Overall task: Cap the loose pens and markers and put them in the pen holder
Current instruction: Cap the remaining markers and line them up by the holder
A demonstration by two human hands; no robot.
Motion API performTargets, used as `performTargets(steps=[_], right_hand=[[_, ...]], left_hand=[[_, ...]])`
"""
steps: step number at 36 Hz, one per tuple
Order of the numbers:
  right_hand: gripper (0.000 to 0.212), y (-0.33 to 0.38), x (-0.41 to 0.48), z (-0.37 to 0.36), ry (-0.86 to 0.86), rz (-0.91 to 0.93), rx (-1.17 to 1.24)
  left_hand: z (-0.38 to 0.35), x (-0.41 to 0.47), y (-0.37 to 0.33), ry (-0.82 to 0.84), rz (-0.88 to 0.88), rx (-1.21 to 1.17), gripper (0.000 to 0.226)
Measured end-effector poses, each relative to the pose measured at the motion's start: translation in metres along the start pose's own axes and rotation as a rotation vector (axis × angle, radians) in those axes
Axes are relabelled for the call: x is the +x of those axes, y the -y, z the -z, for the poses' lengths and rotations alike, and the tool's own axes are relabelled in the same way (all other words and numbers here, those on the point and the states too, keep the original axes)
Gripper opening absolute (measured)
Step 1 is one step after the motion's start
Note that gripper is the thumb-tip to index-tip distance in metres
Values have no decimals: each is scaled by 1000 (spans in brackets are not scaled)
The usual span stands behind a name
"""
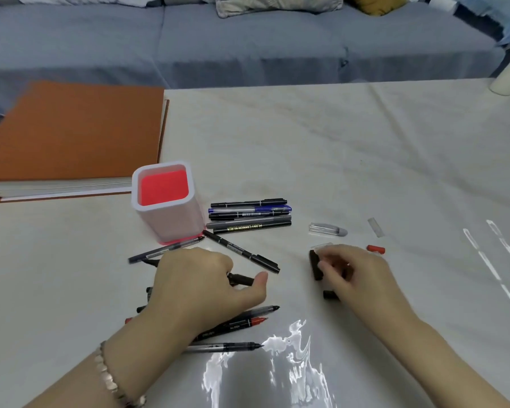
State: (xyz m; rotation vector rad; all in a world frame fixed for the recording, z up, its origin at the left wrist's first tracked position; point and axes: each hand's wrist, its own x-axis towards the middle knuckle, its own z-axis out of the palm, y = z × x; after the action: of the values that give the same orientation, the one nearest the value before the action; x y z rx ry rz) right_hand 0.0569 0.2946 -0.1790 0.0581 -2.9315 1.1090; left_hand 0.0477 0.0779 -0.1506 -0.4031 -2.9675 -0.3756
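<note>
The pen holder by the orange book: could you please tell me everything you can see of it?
The pen holder is a squarish cup with rounded corners, seemingly plastic: pale outer walls, bright red inside and a red base edge. It stands upright, open-topped, no pens visible inside, on the white table, in front of the orange book and left of a row of pens. The tip of a dark pen lies at its base; contact is unclear.

Count: pen holder [171, 225] x1, at 11 o'clock of left hand [200, 287]. Capped pen [249, 216] x5, rowed at holder's 3 o'clock. Loose pen [242, 252] x6 visible around left hand, maybe more hidden under it. Clear cap [327, 229] x2, possibly a third. Red cap [376, 249] x1. Dark cap [315, 265] x2, both at right hand [357, 278]. Orange book [71, 131] x1, 10 o'clock.
</note>
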Motion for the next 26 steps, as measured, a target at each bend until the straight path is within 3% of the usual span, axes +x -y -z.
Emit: performTargets(steps=[4, 8, 10, 12, 14, 17, 22, 26], right_hand=[[15, -12, 10, -1, -28, 34, -321], [32, -10, 20, -9, 70, -35, -530], [36, -7, 24, -13, 108, -63, -570], [34, -5, 27, -16, 113, -100, -548], [31, -2, 30, -17, 106, -136, -509], [24, 0, 33, -18, 99, -117, -568], [19, 0, 35, -20, 65, -81, -606], [15, 3, 31, -12, -12, -43, -304]], left_hand=[[-6, 0, 2, -61, -63, -32, 48], [-2, 6, 5, -85, -82, -81, 47], [8, 11, 7, -59, -7, -164, 50], [15, 18, 7, -79, 112, -512, 53], [27, 27, 6, -90, 236, -1021, 53], [35, 38, 9, -18, 426, -1587, 61], [22, 45, 12, -69, 697, -2055, 57], [10, 42, 22, -182, 845, -2327, 49]])
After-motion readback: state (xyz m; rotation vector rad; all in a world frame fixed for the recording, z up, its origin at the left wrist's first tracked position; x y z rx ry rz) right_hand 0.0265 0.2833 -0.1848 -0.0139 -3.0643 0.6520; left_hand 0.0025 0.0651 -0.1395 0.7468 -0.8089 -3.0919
